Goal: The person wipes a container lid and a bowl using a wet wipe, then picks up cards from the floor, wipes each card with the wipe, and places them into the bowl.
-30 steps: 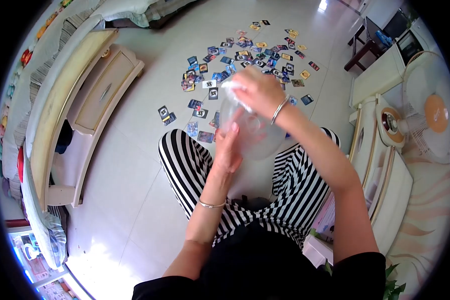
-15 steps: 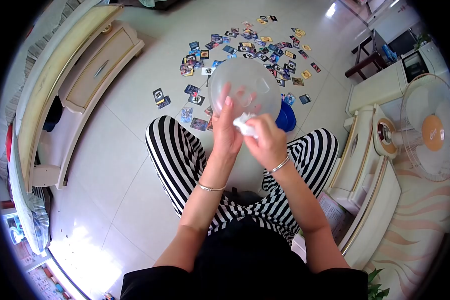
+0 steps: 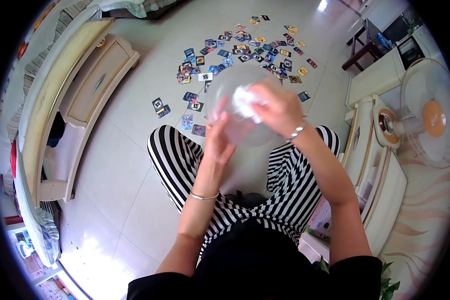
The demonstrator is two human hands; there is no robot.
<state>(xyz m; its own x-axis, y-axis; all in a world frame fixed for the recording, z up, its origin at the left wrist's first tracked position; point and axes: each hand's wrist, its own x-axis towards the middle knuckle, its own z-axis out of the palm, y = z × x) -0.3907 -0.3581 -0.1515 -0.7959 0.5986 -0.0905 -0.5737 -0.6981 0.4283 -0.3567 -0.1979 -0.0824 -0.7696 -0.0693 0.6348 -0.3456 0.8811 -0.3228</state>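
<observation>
A round, translucent plastic bowl is held up in front of my knees, its outline slightly blurred. My left hand grips it at the lower left, with the fingers showing dimly through the plastic. A crumpled white tissue is pinched in my right hand, over the middle of the bowl. Motion smears the right hand a little. Whether the tissue presses on the plastic is hard to make out.
Many picture cards lie scattered over the tiled floor beyond the bowl. My legs in striped trousers are bent on both sides. A cream drawer cabinet stands left; a fan and pale furniture stand right.
My right hand has moved up and to the right with the tissue, from the bowl's lower edge to over its middle. The bowl has come lower; a blue container behind it no longer shows.
</observation>
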